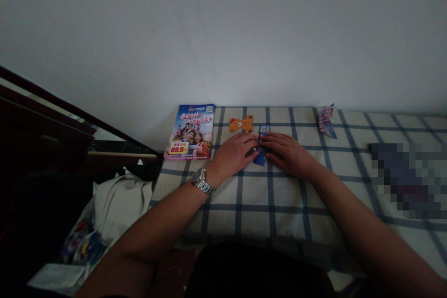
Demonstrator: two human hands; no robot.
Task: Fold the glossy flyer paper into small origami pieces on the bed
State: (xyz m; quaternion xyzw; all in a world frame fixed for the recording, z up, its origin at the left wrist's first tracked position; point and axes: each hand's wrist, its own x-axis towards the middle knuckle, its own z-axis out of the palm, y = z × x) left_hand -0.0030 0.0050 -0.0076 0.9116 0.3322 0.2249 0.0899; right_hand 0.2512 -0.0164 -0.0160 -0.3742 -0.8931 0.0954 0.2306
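Observation:
A narrow folded flyer (261, 157), blue with a QR code at its upper end, lies on the checked tablecloth (254, 195) between my hands. From the left, my left hand (235, 156) grips its edge with fingers bent and thumb close by; a silver watch (202, 180) is on that wrist. My right hand (288, 153) holds the opposite edge, its fingers laid across the paper. My fingers hide part of the flyer's middle. Left of my hands rests a stack of colourful printed flyers (192, 132), the top one showing a castle and "89.9".
A brown bear cutout or print (241, 124) is just behind my hands. Farther right stands a small folded paper piece (327, 122) near the wall. A blurred dark object (401, 177) lies at the right. White bags (120, 200) are below the table's left edge.

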